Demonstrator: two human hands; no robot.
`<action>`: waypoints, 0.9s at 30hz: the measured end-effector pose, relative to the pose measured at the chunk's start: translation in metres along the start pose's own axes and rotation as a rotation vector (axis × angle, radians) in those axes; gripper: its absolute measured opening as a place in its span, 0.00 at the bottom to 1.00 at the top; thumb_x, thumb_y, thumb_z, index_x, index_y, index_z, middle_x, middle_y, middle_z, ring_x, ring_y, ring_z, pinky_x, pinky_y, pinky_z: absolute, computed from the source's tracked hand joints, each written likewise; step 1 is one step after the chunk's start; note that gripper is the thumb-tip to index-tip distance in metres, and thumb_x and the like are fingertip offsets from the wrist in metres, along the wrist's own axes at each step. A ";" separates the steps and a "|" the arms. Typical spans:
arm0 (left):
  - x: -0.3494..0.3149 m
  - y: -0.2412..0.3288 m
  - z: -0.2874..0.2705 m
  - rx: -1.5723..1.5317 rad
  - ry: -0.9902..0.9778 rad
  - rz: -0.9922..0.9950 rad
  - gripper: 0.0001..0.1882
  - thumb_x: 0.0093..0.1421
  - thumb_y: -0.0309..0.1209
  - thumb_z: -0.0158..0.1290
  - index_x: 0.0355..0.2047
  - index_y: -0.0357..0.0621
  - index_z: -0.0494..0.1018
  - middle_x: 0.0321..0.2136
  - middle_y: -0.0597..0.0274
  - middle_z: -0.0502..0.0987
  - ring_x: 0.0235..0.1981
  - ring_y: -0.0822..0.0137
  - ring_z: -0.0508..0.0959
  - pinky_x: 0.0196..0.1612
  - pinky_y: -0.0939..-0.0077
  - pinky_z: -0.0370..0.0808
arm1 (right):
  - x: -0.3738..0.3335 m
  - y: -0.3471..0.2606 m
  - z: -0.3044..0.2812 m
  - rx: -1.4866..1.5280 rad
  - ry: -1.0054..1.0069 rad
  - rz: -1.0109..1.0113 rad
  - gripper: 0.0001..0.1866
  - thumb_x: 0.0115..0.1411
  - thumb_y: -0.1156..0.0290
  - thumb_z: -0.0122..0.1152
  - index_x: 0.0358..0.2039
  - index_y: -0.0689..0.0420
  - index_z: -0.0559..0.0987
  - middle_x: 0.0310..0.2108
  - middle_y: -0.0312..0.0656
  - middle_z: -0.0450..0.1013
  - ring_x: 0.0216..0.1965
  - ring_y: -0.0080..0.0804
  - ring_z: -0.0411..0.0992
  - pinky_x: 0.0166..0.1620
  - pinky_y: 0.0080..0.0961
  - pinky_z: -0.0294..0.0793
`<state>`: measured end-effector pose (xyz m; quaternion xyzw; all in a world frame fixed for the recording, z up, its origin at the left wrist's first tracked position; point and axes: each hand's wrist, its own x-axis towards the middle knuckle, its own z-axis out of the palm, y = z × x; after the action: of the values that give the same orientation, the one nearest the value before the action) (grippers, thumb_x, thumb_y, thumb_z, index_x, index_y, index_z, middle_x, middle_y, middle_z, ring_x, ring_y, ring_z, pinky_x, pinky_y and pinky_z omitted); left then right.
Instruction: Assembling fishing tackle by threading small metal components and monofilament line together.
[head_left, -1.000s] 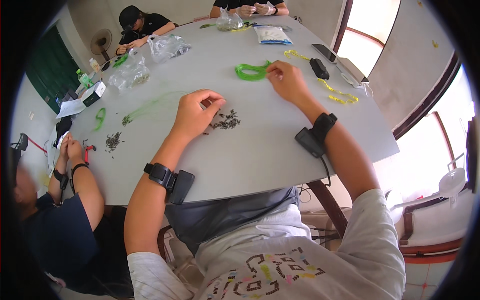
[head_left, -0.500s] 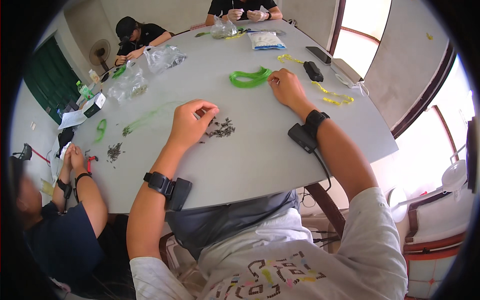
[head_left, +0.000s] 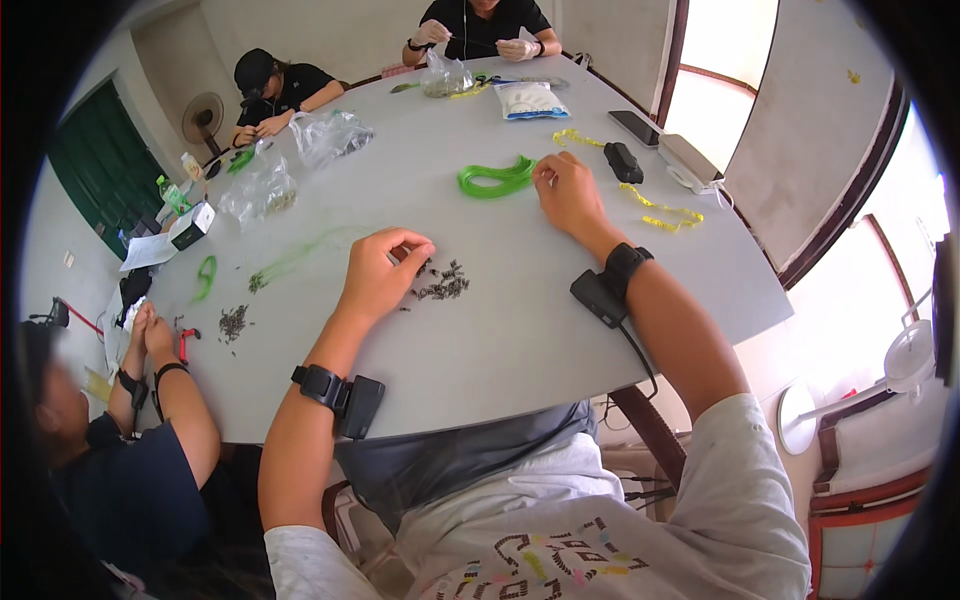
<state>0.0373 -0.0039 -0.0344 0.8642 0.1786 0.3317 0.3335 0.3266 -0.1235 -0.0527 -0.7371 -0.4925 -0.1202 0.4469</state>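
My left hand (head_left: 382, 272) is closed in a pinch beside a small pile of dark metal-looking pieces (head_left: 446, 283). Whatever sits between its thumb and forefinger is too small to make out. My right hand (head_left: 570, 195) is farther up the table, its fingertips pressed together at the right end of a looped bundle of bright green strands (head_left: 495, 179). What those fingers hold, if anything, is hidden. Loose green strands (head_left: 305, 252) fan out left of my left hand, with dark pieces at their far-left end. Each wrist wears a black strap with a small box.
Another dark pile (head_left: 233, 322), a small green loop (head_left: 205, 278) and a red-handled tool (head_left: 186, 345) lie left, near a co-worker's joined hands. Clear plastic bags (head_left: 330, 135) and a white packet (head_left: 530, 101) stand farther back. Right are a yellow measuring tape (head_left: 660, 212), a black device (head_left: 622, 162) and a phone (head_left: 634, 128).
My hands keep nearly the same pose and place, while the view has shifted slightly. Across the table, the gloved co-worker's hands have moved farther apart.
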 end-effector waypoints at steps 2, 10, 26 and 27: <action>0.000 0.001 -0.001 0.011 0.002 -0.005 0.07 0.60 0.30 0.63 0.33 0.38 0.83 0.28 0.64 0.83 0.27 0.74 0.76 0.35 0.77 0.74 | 0.008 -0.005 -0.004 0.013 0.081 -0.035 0.03 0.59 0.73 0.60 0.33 0.55 0.81 0.38 0.45 0.76 0.38 0.46 0.77 0.40 0.40 0.77; -0.002 0.002 0.001 0.015 -0.008 0.032 0.06 0.59 0.28 0.63 0.32 0.38 0.83 0.27 0.64 0.82 0.26 0.75 0.75 0.32 0.78 0.73 | 0.025 -0.018 -0.037 0.197 0.377 0.010 0.07 0.66 0.67 0.58 0.38 0.57 0.77 0.26 0.44 0.79 0.25 0.39 0.77 0.31 0.33 0.74; -0.001 0.003 -0.004 0.024 0.004 0.054 0.07 0.60 0.29 0.63 0.34 0.38 0.83 0.29 0.63 0.83 0.26 0.75 0.75 0.33 0.78 0.74 | 0.022 -0.077 -0.076 0.624 0.259 -0.040 0.09 0.73 0.67 0.50 0.44 0.61 0.69 0.44 0.46 0.82 0.36 0.26 0.82 0.26 0.17 0.71; -0.003 0.003 -0.003 0.023 -0.001 0.040 0.07 0.60 0.29 0.62 0.34 0.38 0.83 0.29 0.63 0.83 0.25 0.75 0.75 0.33 0.78 0.74 | 0.021 -0.077 -0.078 0.585 0.282 -0.047 0.09 0.74 0.68 0.49 0.44 0.61 0.69 0.47 0.46 0.81 0.41 0.27 0.82 0.27 0.17 0.73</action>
<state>0.0334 -0.0063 -0.0326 0.8715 0.1649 0.3357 0.3172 0.2935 -0.1625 0.0463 -0.5420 -0.4562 -0.0849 0.7007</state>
